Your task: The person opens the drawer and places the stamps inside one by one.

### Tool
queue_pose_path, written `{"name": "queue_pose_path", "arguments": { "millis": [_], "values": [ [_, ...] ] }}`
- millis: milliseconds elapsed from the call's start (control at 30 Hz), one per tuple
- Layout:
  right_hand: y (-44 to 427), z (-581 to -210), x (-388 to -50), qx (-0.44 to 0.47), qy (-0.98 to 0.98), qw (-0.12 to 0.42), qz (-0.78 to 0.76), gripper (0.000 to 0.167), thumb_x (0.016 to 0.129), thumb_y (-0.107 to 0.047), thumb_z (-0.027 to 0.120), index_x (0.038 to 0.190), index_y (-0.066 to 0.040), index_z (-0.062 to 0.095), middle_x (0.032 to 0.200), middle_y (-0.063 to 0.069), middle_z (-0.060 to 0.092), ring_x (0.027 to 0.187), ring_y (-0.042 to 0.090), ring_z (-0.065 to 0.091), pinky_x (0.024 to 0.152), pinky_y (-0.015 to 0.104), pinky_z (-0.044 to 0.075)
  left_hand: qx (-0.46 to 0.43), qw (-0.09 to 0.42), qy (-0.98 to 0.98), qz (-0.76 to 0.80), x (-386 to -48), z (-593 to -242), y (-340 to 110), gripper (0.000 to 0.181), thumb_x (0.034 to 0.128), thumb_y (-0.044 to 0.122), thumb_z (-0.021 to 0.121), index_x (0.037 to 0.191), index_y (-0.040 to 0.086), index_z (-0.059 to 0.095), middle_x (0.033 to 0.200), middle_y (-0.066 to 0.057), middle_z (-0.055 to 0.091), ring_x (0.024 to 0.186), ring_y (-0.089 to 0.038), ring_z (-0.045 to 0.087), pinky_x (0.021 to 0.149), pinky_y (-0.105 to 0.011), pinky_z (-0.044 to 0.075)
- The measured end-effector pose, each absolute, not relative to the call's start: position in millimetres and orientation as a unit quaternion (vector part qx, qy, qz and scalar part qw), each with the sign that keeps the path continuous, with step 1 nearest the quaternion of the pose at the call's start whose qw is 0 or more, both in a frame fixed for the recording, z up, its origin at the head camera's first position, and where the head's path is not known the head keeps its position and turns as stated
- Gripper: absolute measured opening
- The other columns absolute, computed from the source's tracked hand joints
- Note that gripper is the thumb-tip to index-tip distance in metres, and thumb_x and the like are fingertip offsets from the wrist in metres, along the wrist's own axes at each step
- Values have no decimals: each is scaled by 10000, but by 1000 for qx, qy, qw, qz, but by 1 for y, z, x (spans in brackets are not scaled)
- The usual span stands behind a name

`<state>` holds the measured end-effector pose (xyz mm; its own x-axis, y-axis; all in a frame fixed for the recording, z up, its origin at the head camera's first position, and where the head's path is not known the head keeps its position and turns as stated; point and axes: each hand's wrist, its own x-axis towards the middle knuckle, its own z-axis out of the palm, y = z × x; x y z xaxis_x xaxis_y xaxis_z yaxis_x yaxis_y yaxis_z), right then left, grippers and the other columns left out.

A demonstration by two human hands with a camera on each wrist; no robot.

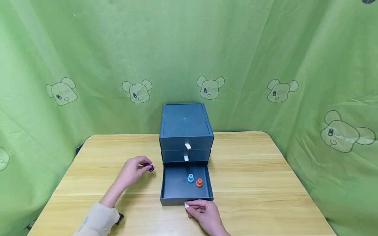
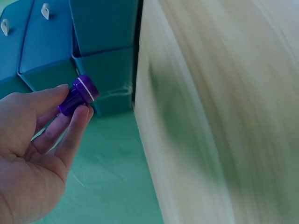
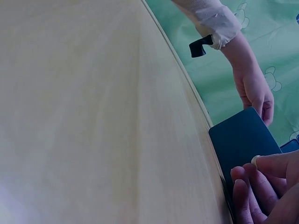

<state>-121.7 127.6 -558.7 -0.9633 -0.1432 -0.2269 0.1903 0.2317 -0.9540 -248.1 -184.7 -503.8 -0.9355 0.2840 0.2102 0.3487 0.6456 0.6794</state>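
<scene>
My left hand (image 1: 134,171) pinches a small purple peg (image 2: 78,95) with a wide round base, held above the table just left of the drawer unit. The fingers and thumb (image 2: 51,99) close on its narrower part. At the front of the pulled-out bottom drawer (image 1: 177,188), my right hand (image 1: 205,213) grips the white pull tab (image 3: 255,160) between thumb and fingers. Inside that drawer stand a light blue peg (image 1: 190,178) and an orange peg (image 1: 199,183), close together toward its right side.
The dark blue drawer unit (image 1: 186,119) stands at the back middle of the wooden table (image 1: 251,177). Its two upper drawers, each with a white tab (image 1: 187,146), are closed. A green curtain (image 1: 251,49) hangs behind and at both sides.
</scene>
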Motion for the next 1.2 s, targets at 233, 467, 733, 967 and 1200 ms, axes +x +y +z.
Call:
{"name": "queue_pose_path", "arguments": {
  "millis": [233, 467, 733, 967, 1200],
  "values": [
    [128, -559, -122, 13, 773, 133, -620, 220, 903, -147, 802, 1100, -51, 797, 920, 54, 800, 778, 166, 761, 695, 260, 615, -199, 65, -896, -392, -243, -494, -173, 29, 962, 130, 739, 974, 120, 763, 920, 50, 759, 904, -137, 741, 849, -298, 623],
    [128, -559, -122, 11, 774, 132, -619, 221, 902, -153, 803, 1097, -51, 798, 915, 54, 799, 775, 165, 760, 693, 259, 615, -212, 111, -879, -413, -239, -490, -162, 76, 933, 101, 767, 990, 151, 769, 947, 52, 766, 896, -129, 743, 840, -304, 625],
    [128, -559, -122, 16, 775, 136, -618, 226, 907, -161, 799, 1107, -56, 795, 920, 50, 797, 783, 168, 761, 703, 267, 617, -228, 108, -866, -431, -237, -488, -149, 80, 935, 97, 766, 1010, 124, 772, 949, 38, 761, 866, -105, 730, 824, -270, 621],
    [127, -559, -121, 21, 772, 137, -620, 219, 906, -150, 799, 1105, -56, 796, 927, 51, 800, 785, 170, 762, 703, 269, 619, -233, 98, -872, -418, -234, -492, -139, 92, 935, 122, 772, 1024, 144, 779, 981, 29, 763, 921, -142, 736, 830, -259, 618],
    [127, -558, -121, 22, 772, 136, -620, 219, 906, -149, 799, 1103, -54, 797, 925, 52, 800, 782, 168, 761, 701, 267, 619, -233, 83, -878, -410, -233, -497, -130, 86, 944, 156, 767, 1024, 186, 775, 999, 59, 759, 943, -134, 726, 832, -282, 623]
  ]
}}
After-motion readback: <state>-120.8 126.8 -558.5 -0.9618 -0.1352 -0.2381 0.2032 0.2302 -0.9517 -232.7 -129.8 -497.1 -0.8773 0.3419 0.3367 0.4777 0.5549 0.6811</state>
